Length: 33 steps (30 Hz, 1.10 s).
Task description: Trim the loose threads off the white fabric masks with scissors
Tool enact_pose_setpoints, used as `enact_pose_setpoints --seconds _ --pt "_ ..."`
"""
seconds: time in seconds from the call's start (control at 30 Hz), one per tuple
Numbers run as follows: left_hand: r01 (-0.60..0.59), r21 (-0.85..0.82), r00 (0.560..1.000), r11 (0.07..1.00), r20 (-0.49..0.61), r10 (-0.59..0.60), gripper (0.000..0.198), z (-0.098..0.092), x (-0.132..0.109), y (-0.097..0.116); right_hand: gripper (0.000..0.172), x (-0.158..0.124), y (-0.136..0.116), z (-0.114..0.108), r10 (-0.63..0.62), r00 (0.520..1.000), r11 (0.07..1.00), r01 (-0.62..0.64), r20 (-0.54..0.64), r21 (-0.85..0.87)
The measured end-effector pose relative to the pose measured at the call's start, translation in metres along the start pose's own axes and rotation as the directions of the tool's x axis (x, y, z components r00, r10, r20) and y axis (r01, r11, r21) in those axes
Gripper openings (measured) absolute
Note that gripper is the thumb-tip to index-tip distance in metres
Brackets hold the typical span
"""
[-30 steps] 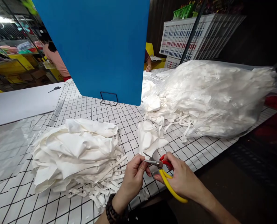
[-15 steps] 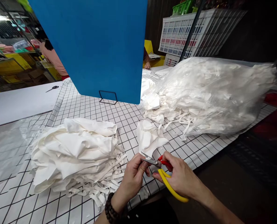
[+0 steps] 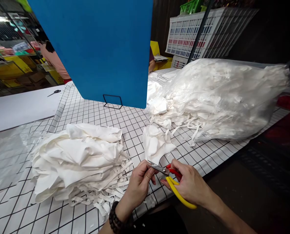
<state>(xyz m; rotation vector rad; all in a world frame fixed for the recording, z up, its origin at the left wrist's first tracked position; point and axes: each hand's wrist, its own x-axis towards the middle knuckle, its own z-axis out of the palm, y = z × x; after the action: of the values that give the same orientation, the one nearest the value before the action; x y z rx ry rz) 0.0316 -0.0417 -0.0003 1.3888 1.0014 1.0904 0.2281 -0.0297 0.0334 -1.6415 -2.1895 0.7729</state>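
The likeliest mishap is a nicked fingertip: the left hand has its thumb and forefinger pressed together, touching or almost touching the blades of the metal scissors with one red and one yellow handle, so a slight slip of either hand could bring an edge onto skin. What those fingers pinch is hidden. A stray snip into the thin white fabric piece with padded-looking lumps is also possible, because its near edge lies right by the blades. The narrow white straps spilling from the crumpled heap of soft white cloth could snag on the dark beaded bracelet if that wrist swung towards the heap.

The scissors are held to the right of the heap. The right hand has its fingers curled around both handles. The blades point towards the heap and slightly away from the person; the long axis runs aslant, from the yellow handle's end, farthest from the heap, to the tips, nearest it.
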Motion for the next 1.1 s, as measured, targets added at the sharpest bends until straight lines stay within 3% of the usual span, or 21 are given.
enact_pose_setpoints --seconds 0.4,0.77,0.87,0.97,1.1 --pt "-0.044 0.039 0.999 0.998 0.031 0.043 0.022 -0.004 0.002 0.009 0.037 0.001 -0.005 -0.001 -0.051 0.999 0.999 0.051 -0.018 -0.005" --pt "0.054 -0.2 0.998 0.978 0.0 -0.055 0.022 0.0 0.002 -0.005 0.034 0.003 0.001 0.012 -0.068 0.993 0.997 0.072 -0.096 0.033" --pt "0.062 -0.205 0.998 0.977 -0.004 -0.064 0.023 0.0 0.001 -0.003 0.037 0.003 0.005 0.012 -0.061 0.996 0.987 0.07 -0.063 0.145" --pt "0.066 -0.183 0.997 0.981 -0.02 -0.071 0.026 -0.001 0.0 -0.001 0.036 0.009 0.024 0.006 -0.001 1.0 0.917 0.003 -0.006 0.399" --pt "0.059 -0.18 0.997 0.982 -0.028 -0.065 0.027 -0.008 -0.002 0.0 0.04 0.04 0.07 -0.012 0.197 0.961 0.814 -0.05 -0.195 0.578"
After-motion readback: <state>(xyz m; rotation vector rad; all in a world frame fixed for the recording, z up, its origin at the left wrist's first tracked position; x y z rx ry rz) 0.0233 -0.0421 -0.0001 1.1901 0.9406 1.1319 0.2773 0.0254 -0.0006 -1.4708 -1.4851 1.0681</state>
